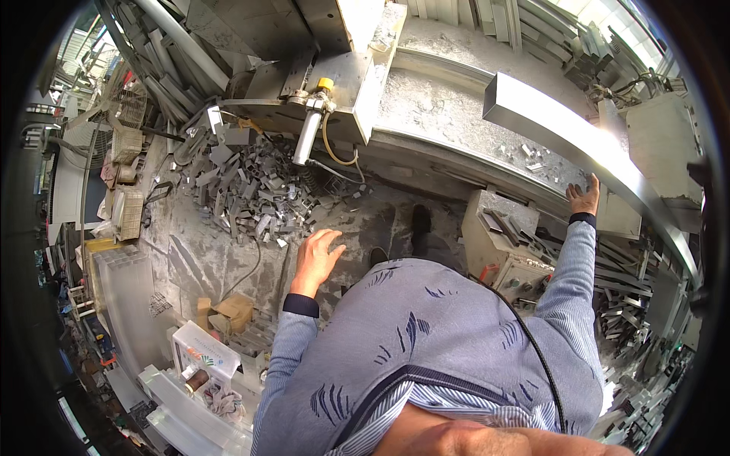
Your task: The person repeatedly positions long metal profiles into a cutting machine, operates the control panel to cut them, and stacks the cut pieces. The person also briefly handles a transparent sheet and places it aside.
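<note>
Standing at the metal counter [437, 99], the person wears a grey-blue patterned vest [433, 327] over striped sleeves, dark cuffs at both wrists. Right hand [584, 197] reaches out to the counter's near edge, just beside a long square metal profile [559, 121]; fingers slightly apart, contact with the profile can't be told from here. Profile lies slantwise: one end over the counter, the rest running off to the right past the hand. Left hand [313, 262] hangs in mid-air over the floor, holding nothing, fingers apart and a bit curled, well away from the profile. Small bright chips [532, 158] lie on the counter near the right hand. Beyond the left hand, a heap of grey metal offcuts [251, 186] covers the floor, below a machine housing [357, 99] with a pale cylinder [307, 137] and a yellow cap [325, 83]. Between the hands, a beige cabinet [477, 237] carries more metal pieces on top. Lower left: white plastic tub [209, 349], crumpled brown cardboard [234, 310] near it.
</note>
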The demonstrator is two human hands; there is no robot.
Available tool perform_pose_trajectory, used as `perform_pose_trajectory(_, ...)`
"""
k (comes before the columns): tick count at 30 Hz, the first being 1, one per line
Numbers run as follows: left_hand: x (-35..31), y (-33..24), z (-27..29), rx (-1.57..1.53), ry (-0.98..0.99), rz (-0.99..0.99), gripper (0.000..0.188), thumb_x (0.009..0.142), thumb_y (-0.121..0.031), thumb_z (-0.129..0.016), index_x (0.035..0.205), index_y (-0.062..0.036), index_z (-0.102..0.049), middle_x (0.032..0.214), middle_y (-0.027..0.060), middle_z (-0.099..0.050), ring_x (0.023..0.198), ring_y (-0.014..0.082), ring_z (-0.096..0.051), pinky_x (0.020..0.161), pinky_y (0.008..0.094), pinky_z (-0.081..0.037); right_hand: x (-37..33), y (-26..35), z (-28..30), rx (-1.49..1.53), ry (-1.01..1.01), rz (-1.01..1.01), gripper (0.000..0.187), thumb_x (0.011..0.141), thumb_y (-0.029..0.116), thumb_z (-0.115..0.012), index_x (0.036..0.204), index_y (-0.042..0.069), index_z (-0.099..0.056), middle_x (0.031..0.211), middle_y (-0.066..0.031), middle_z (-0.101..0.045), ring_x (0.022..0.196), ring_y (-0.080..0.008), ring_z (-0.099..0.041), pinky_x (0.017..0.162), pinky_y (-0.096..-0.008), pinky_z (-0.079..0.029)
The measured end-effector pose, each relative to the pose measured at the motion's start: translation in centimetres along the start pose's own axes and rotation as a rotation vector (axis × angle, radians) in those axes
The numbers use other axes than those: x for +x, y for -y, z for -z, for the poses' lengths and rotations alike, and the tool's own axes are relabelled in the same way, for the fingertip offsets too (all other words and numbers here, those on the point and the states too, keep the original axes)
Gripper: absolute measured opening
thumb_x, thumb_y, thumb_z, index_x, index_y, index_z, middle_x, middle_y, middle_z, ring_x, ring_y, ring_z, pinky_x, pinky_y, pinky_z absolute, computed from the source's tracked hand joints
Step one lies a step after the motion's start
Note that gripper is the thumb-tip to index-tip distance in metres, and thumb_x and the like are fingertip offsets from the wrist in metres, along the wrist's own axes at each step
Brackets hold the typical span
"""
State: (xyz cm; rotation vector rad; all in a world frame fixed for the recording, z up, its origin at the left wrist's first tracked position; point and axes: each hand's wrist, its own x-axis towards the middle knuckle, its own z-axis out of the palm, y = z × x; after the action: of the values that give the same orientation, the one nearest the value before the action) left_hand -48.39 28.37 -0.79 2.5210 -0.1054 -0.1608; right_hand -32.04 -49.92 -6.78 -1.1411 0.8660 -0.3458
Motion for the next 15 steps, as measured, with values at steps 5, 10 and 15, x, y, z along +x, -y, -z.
perform_pose_trajectory(5,6.4,-3.4,1.6,0.005,-0.266,0.007,0.036,0.083,-0.009,-0.085,0.118,-0.0026,-0.074,0.125,0.0139,-0.071,0.117,0.0354,-0.066,0.102,0.0432,-0.055,7.1,3.4,-2.1,0.35,-0.068,-0.067,0.065,0.097,0.049,-0.068,0.145,0.011,-0.046,0.149,-0.0194,-0.043,0.133,-0.0409,-0.046,0.11,-0.063,-0.043)
perform_pose_trajectory(10,15.0,-4.4,3.2,0.26,-0.379,0.002,0.068,0.085,-0.017,-0.086,0.146,-0.0082,-0.058,0.149,0.0157,-0.053,0.139,0.0376,-0.048,0.118,0.0506,-0.041,7.4,4.7,-5.2,0.42,-0.156,-0.059,0.062,0.095,0.053,-0.071,0.139,0.013,-0.054,0.141,-0.0163,-0.054,0.127,-0.0392,-0.05,0.105,-0.0647,-0.044)
perform_pose_trajectory(15,24.6,0.2,3.7,0.256,-0.331,0.293,0.084,0.093,-0.034,-0.08,0.157,0.0011,-0.039,0.157,0.0263,-0.046,0.141,0.0437,-0.047,0.119,0.0511,-0.04,5.0,4.8,-6.7,0.431,-0.13,-0.011,0.059,0.096,0.051,-0.07,0.14,0.014,-0.057,0.146,-0.0137,-0.054,0.129,-0.0389,-0.052,0.103,-0.0663,-0.046)
